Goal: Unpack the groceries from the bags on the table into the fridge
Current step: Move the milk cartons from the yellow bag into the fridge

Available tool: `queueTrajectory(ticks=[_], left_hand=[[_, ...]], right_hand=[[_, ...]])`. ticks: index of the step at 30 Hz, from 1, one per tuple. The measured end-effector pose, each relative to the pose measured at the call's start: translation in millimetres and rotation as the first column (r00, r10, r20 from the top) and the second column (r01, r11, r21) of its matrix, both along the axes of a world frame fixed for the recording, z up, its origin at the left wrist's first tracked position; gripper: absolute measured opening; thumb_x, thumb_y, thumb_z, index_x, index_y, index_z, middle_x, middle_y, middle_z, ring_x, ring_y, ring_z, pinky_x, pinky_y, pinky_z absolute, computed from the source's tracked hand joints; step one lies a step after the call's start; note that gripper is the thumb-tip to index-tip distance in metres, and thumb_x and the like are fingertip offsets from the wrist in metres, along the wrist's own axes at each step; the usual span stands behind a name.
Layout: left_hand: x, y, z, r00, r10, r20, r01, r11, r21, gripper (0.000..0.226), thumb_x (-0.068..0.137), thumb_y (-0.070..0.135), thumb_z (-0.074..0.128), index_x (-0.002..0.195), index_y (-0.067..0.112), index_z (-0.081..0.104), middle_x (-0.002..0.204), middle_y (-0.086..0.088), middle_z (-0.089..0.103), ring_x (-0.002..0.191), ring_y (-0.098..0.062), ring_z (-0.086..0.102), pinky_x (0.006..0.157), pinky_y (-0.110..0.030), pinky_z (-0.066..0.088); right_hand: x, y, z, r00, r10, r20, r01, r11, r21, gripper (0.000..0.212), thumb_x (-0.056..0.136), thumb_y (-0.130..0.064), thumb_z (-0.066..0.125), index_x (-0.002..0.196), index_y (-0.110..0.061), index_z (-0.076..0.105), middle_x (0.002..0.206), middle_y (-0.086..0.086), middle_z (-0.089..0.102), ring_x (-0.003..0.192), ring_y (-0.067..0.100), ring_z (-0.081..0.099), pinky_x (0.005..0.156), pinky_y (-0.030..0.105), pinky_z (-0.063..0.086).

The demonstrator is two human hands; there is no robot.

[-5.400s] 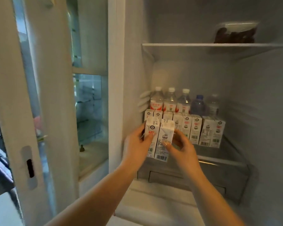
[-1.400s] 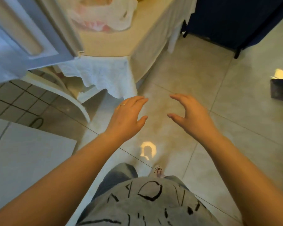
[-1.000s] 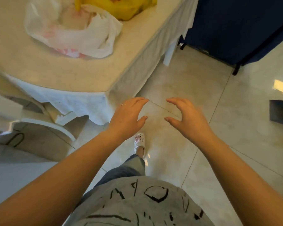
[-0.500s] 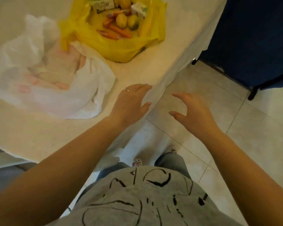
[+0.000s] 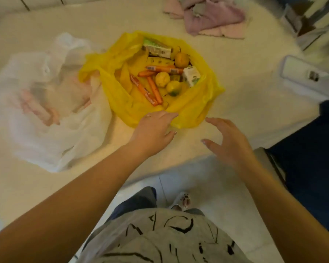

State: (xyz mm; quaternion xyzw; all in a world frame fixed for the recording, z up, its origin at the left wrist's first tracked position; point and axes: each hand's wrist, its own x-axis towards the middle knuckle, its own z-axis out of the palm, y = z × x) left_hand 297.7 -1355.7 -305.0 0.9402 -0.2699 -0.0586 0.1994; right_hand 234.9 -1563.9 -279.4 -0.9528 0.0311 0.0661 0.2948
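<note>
An open yellow bag (image 5: 194, 109) lies on the cream table (image 5: 245, 103). Inside it I see orange sausage sticks (image 5: 153, 90), lemons (image 5: 162, 79), an orange fruit (image 5: 181, 59) and small cartons (image 5: 191, 75). A crumpled white bag (image 5: 51, 118) lies to its left. My left hand (image 5: 153, 132) hovers at the yellow bag's near edge, fingers apart and empty. My right hand (image 5: 227, 139) is open above the table just right of the bag, holding nothing. The fridge is out of view.
Pink cloths (image 5: 213, 18) lie at the table's far side. A white lidded container (image 5: 308, 77) sits at the right edge. A dark blue piece of furniture (image 5: 311, 168) stands to the right of the table, and tiled floor (image 5: 213, 186) shows below.
I have turned from the fridge, where both hands held cartons, to the table. Both empty hands have come forward over the table edge toward the yellow bag.
</note>
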Motion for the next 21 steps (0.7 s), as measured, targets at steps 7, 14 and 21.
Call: queueTrajectory(ticks=[7,14,21], left_hand=[[43,-20,-3,0.979,0.203,-0.011,-0.204,0.977,-0.067,0.048,0.089,0.032,0.059,0.133,0.016,0.049,0.132,-0.007,0.055,0.121,-0.025,0.049,0.098,-0.039,0.042],[100,-30,-8,0.949,0.314,-0.032,-0.315,0.935,-0.162,0.045,0.086,0.028,0.063,0.129,0.017,0.053,0.126,-0.006,0.058,0.117,-0.025,0.052,0.094,-0.038,0.042],[127,-66,-12,0.924,0.366,-0.11,-0.38,0.91,-0.164,0.044,0.089,0.028,0.058,0.132,0.023,0.049,0.128,0.0,0.055,0.119,-0.021,0.049,0.095,-0.038,0.044]], right_hand=[[96,-27,-5,0.973,0.204,0.105,-0.208,0.978,0.025,0.057,0.076,-0.023,0.075,0.129,-0.018,0.053,0.129,0.007,0.054,0.119,0.024,0.049,0.097,0.028,0.036],[173,-40,-5,0.963,0.247,0.108,-0.25,0.968,0.018,0.055,0.077,-0.021,0.074,0.129,-0.019,0.054,0.131,0.007,0.052,0.12,0.023,0.047,0.094,0.023,0.032],[241,-50,-6,0.867,0.489,0.096,-0.491,0.871,-0.001,0.052,0.079,-0.007,0.069,0.128,-0.019,0.055,0.129,0.003,0.054,0.118,0.018,0.049,0.093,0.012,0.028]])
